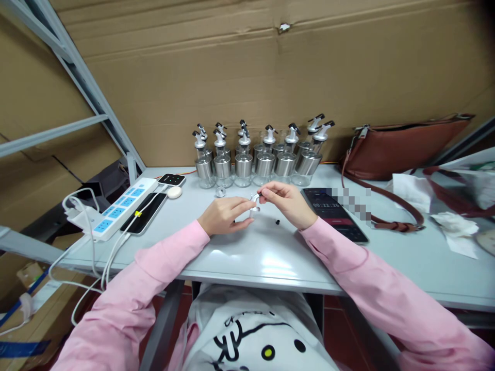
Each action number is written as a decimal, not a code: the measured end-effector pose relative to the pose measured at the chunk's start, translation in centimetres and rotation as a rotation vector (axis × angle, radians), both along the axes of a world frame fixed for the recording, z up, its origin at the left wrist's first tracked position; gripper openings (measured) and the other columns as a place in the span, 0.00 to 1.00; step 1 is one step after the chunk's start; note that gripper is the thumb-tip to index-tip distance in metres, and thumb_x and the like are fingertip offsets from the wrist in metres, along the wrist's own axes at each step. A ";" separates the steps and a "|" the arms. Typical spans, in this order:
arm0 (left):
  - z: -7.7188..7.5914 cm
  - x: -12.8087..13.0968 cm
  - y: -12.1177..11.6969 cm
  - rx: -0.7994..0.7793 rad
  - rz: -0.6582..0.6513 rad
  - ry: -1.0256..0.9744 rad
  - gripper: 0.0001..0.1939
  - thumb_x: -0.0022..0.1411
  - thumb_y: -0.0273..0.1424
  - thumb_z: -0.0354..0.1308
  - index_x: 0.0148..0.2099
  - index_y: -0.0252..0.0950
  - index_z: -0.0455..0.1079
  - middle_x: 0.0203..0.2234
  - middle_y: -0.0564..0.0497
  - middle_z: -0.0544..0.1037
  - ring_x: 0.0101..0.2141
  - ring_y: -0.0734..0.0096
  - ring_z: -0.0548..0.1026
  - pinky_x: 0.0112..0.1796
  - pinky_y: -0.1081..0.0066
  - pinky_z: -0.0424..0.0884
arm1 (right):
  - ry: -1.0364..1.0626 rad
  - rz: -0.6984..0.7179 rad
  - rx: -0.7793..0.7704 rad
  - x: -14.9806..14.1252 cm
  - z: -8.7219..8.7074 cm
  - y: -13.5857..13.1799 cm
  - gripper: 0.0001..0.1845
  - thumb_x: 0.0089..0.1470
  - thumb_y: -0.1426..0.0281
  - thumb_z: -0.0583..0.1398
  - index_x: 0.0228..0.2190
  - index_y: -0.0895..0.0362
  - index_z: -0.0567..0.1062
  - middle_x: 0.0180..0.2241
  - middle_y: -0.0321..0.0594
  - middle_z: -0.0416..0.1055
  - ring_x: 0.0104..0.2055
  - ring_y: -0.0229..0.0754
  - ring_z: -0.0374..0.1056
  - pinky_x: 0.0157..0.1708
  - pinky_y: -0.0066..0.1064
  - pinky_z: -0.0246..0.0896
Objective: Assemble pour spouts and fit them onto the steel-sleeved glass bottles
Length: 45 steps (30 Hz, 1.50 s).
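Note:
My left hand and my right hand meet over the middle of the grey table. Both are closed in a pinch round one small silver pourer cap held between them. A tiny black piece lies on the table just below my right hand. A loose silver ring-shaped part sits a little beyond my left hand. Behind them stands a cluster of several glass-and-steel dispenser bottles with pourer tops, against the cardboard wall.
A white and blue power strip with cables, a black phone, a small black device and a white oval object lie at the left. Right of my hands lies a dark phone showing a timer, then a brown leather bag and crumpled tissue.

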<state>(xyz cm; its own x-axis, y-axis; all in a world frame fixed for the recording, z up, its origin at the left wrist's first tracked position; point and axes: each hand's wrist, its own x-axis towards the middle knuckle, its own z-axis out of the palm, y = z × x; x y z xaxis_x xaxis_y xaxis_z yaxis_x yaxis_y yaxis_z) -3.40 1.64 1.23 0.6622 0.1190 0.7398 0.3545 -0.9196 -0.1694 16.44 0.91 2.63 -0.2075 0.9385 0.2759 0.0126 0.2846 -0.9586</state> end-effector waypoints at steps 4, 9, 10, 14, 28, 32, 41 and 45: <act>0.0 0.0 0.1 -0.005 -0.011 -0.003 0.13 0.60 0.33 0.54 0.46 0.34 0.63 0.33 0.48 0.78 0.31 0.71 0.77 0.29 0.74 0.72 | 0.006 -0.004 0.015 0.0 0.0 0.0 0.19 0.41 0.53 0.64 0.27 0.56 0.75 0.21 0.35 0.70 0.27 0.37 0.66 0.34 0.33 0.63; 0.0 0.0 0.0 0.013 -0.009 -0.002 0.13 0.61 0.33 0.53 0.46 0.34 0.63 0.33 0.48 0.78 0.30 0.72 0.77 0.28 0.75 0.72 | -0.021 -0.015 0.034 0.0 0.1 -0.1 0.18 0.41 0.54 0.64 0.27 0.55 0.76 0.21 0.35 0.70 0.27 0.37 0.65 0.34 0.34 0.63; 0.0 0.0 0.0 0.016 -0.007 -0.001 0.13 0.61 0.33 0.53 0.46 0.34 0.63 0.33 0.48 0.78 0.30 0.72 0.77 0.28 0.75 0.72 | -0.027 -0.015 0.035 0.0 0.1 -0.1 0.18 0.42 0.54 0.64 0.28 0.55 0.77 0.21 0.35 0.70 0.27 0.38 0.65 0.34 0.34 0.63; 0.1 0.0 0.0 0.016 -0.008 -0.008 0.13 0.61 0.33 0.53 0.47 0.34 0.63 0.33 0.48 0.78 0.31 0.72 0.77 0.28 0.75 0.72 | 0.046 0.023 -0.017 -0.1 -0.2 -0.1 0.17 0.44 0.55 0.63 0.30 0.56 0.78 0.24 0.36 0.71 0.29 0.37 0.66 0.36 0.33 0.62; 0.2 0.0 0.0 0.050 -0.025 -0.015 0.14 0.61 0.33 0.54 0.48 0.34 0.63 0.35 0.46 0.78 0.34 0.71 0.78 0.30 0.75 0.73 | 0.444 0.355 -0.574 -0.5 0.0 -0.2 0.08 0.44 0.69 0.61 0.27 0.60 0.77 0.21 0.34 0.65 0.25 0.32 0.61 0.26 0.25 0.58; 0.3 0.0 -0.1 0.040 -0.040 -0.002 0.14 0.62 0.33 0.52 0.48 0.32 0.62 0.35 0.44 0.77 0.35 0.69 0.78 0.30 0.74 0.74 | 0.466 0.347 -0.596 -0.4 -0.1 -0.3 0.06 0.44 0.71 0.60 0.26 0.60 0.77 0.21 0.34 0.65 0.25 0.32 0.61 0.28 0.25 0.59; 0.0 0.1 -0.1 0.027 -0.050 0.002 0.15 0.65 0.36 0.49 0.49 0.33 0.61 0.34 0.45 0.77 0.32 0.70 0.77 0.30 0.73 0.73 | 0.488 0.413 -0.617 -0.5 -0.4 -0.1 0.06 0.45 0.71 0.59 0.26 0.61 0.75 0.19 0.33 0.64 0.24 0.32 0.60 0.26 0.25 0.58; -0.1 0.3 -0.2 0.033 -0.048 0.003 0.15 0.66 0.36 0.48 0.50 0.33 0.60 0.34 0.45 0.77 0.32 0.70 0.77 0.29 0.74 0.72 | 0.483 0.440 -0.599 -0.3 -0.8 0.1 0.06 0.44 0.70 0.60 0.26 0.60 0.74 0.20 0.33 0.65 0.24 0.32 0.61 0.27 0.26 0.59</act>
